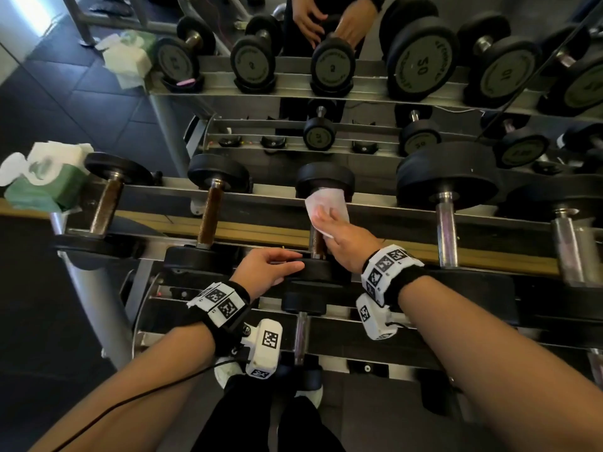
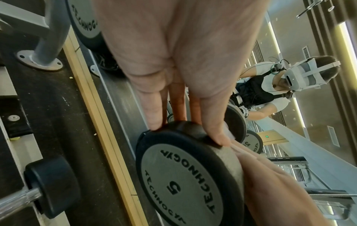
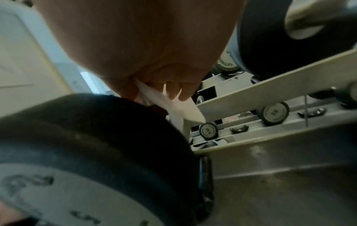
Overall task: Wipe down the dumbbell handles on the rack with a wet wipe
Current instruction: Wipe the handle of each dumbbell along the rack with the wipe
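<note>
In the head view, my right hand [image 1: 328, 223] grips a white wet wipe [image 1: 323, 199] wrapped around the far part of the handle [image 1: 316, 247] of the middle dumbbell on the top rack shelf. The brown handle shows bare below the wipe. My left hand [image 1: 287, 262] rests with straight fingers on that dumbbell's near black head [image 1: 318, 272]. In the left wrist view, the fingers [image 2: 154, 113] lie on the rim of the head marked 5 [image 2: 181, 180]. The right wrist view shows the wipe [image 3: 183, 108] hanging from my curled right hand [image 3: 168, 88] above the black head [image 3: 96, 137].
A green packet of wipes [image 1: 49, 184] sits at the rack's left end. Two small dumbbells [image 1: 210, 213] lie to the left, and bigger ones [image 1: 445, 223] to the right. Another dumbbell [image 1: 301, 334] lies on the lower shelf. A mirror behind reflects the rack.
</note>
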{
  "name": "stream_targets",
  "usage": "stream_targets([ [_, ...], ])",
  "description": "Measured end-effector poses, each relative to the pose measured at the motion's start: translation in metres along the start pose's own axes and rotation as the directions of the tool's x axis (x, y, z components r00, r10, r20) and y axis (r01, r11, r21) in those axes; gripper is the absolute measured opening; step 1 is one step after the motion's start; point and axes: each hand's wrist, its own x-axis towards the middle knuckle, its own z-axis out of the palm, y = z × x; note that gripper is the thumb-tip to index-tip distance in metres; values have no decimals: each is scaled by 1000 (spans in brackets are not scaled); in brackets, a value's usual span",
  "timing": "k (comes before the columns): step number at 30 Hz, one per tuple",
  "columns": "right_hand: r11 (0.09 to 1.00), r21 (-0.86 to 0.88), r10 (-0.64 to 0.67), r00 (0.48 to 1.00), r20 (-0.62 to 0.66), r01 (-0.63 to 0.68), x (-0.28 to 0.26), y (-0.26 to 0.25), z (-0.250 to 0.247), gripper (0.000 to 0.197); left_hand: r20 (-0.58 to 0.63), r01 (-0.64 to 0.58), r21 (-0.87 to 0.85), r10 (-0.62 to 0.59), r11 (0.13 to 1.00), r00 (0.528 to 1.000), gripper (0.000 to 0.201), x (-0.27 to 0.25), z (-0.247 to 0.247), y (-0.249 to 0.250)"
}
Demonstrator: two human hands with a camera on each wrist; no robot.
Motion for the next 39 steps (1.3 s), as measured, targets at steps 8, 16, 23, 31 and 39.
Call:
stream_targets([
  [8, 936, -289, -138, 966, 220, 200, -20, -14, -24, 35, -122, -3, 11, 4, 1000, 993, 34, 3, 2, -14],
  [16, 976, -74, -207, 977, -48, 203, 13, -26, -73, 39, -133, 60, 86, -48, 994, 990, 41, 3, 1, -8],
  [23, 867, -396, -160, 921, 355, 303, 7, -21, -42, 47, -135, 67, 146, -47, 987, 990, 42, 2, 2, -7],
  [31, 943, -317, 16, 936, 350, 102, -21, -31, -40, 37, -92, 70, 192, -53, 979, 994, 34, 0, 0, -1],
  [39, 949, 295, 199, 940, -277, -114, -45, 14, -28, 31, -66, 80, 127, -72, 989, 995, 36, -4, 1, 5],
])
